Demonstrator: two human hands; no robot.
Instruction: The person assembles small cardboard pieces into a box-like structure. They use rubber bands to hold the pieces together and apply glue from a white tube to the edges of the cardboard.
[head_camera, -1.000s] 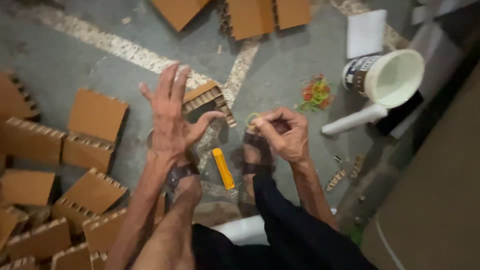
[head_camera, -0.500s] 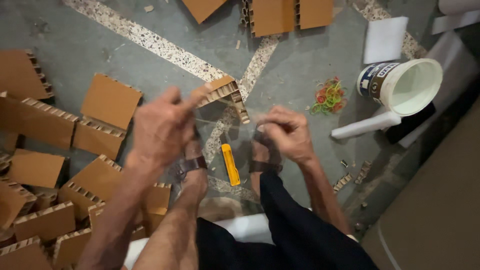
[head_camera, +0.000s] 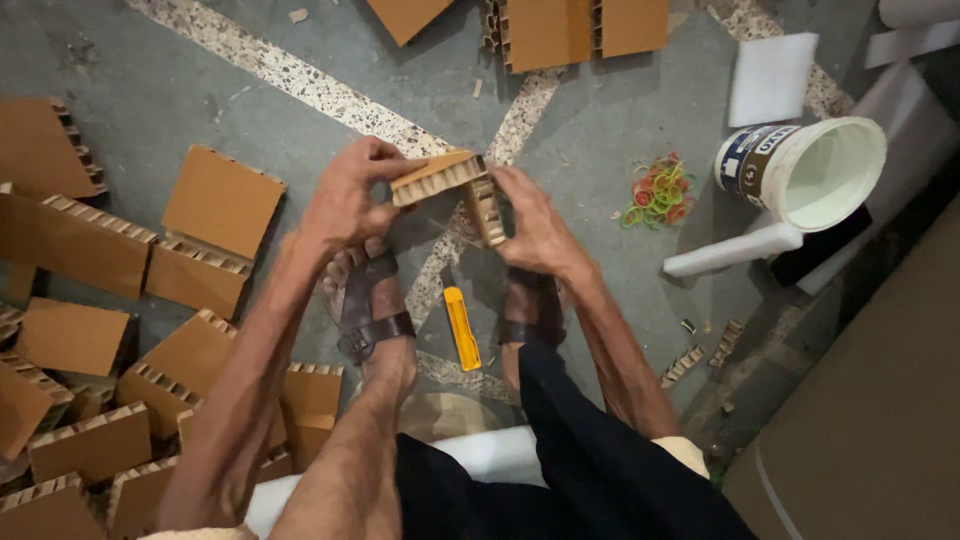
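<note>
Currently both hands together on one small honeycomb cardboard piece (head_camera: 447, 185), held up over the floor between the sandalled feet. Left hand (head_camera: 345, 200) pinching the flat top edge, right hand (head_camera: 535, 225) clamped on the short leg that hangs down at a right angle — looks like an L-shaped corner, exact joint hidden behind the fingers.

Risks as judged from this frame:
- Uneven squeeze could crush the open honeycomb cells or crack the corner — thin edges, grip right on them.
- Something thin and clear seems stretched between the hands; cannot tell if band or film. If a band, could snap back or slip off the corner.
- Yellow utility knife (head_camera: 461, 328) lying on the floor just beside the right foot, under the hands — dropped piece or shifted foot could land on it. Blade state not readable.
- Loose rubber bands (head_camera: 656, 192) well off to the right near the white bucket (head_camera: 815, 172) — awkward reach, could tip it.
- Stacked cardboard pieces (head_camera: 215, 235) crowding the left side — easy to kick.
</note>
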